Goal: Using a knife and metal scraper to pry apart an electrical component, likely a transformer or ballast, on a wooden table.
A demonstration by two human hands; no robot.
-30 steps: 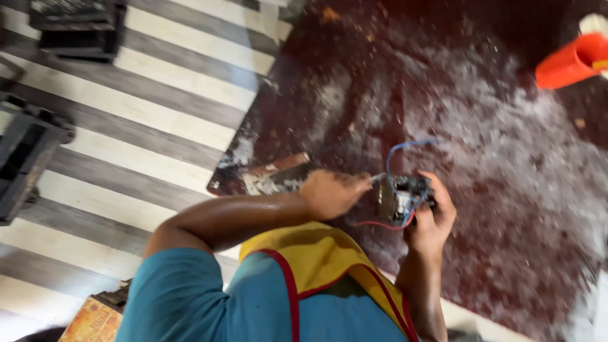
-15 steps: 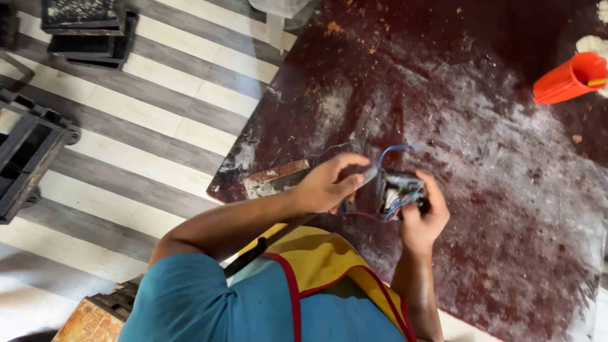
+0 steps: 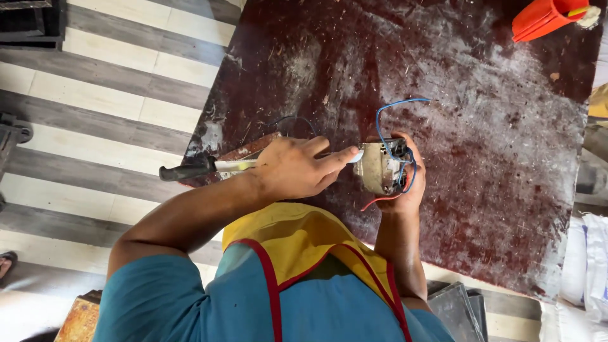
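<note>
Your left hand (image 3: 294, 170) has its fingers clamped on a screwdriver (image 3: 196, 168); your right hand (image 3: 405, 183) fingers grip the wired switch box (image 3: 380, 168) above the worktop (image 3: 481, 158).

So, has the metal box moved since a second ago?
No: the metal box sits equally far from the table's near left corner, in the right hand.

Bare tabletop (image 3: 481, 190) beyond orange container (image 3: 538, 19)

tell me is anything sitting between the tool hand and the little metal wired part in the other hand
Nothing visible does. The left hand points a slim tool tip straight at the metal part, which the right hand grips over the dark worktable. The blue wire loops up behind, clear of the gap.
</note>
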